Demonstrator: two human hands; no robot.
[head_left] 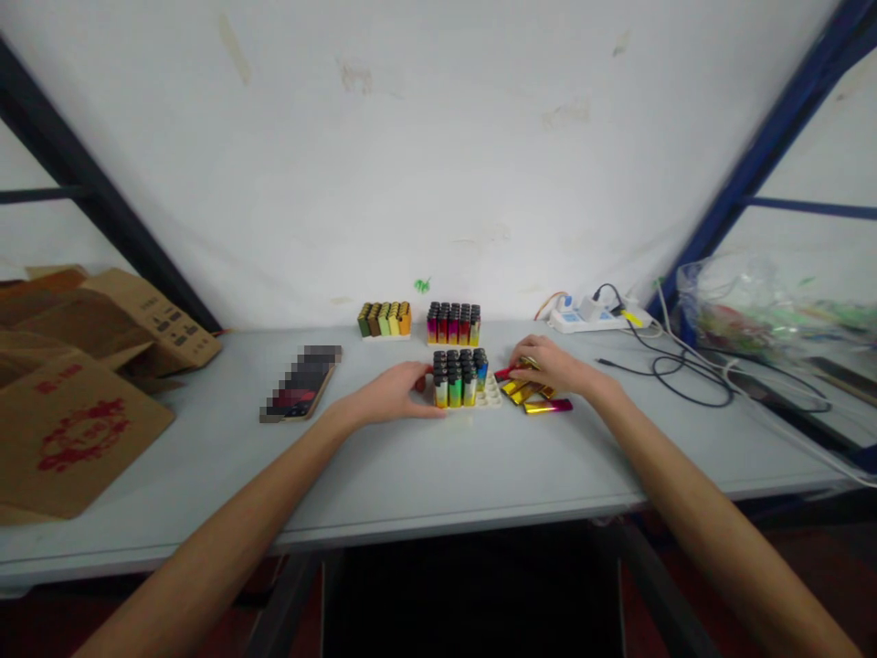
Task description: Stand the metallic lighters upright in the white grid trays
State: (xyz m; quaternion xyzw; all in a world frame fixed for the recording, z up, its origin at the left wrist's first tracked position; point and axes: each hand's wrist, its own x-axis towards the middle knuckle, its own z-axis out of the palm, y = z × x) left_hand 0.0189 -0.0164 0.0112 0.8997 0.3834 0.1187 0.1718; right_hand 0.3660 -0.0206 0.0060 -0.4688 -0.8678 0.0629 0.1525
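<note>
- Centre of the frame: I see a white plastic tray with round-holed cells (491, 399), lying on the pale grey tabletop (480, 466); its bare cells face right.
- Standing in the tray's left and middle part: black-topped cigarette lighters with shiny bodies (455, 388), silver, green, yellow and blue among them.
- Left of the tray: my left hand (394, 395), thumb and fingers parted around the tray's left end; whether they grip it I cannot tell.
- Right of the tray: my right hand (544, 361), fingers curled down over loose metallic gold and red lighters (519, 393); the fingertips are partly hidden, and I cannot tell whether one is gripped.
- Just below that hand: a single yellow-and-magenta lighter (548, 407), lying flat.
- Behind the tray, near the white wall (438, 183): a block of gold and green lighters (385, 320) and, to its right, a block of black-topped red and magenta lighters (453, 323).
- Left of centre: a dark, pixelated phone (308, 379).
- Far left: brown cardboard boxes with red print (89, 429).
- Right: a white power strip (596, 317) and black cable (675, 376).
</note>
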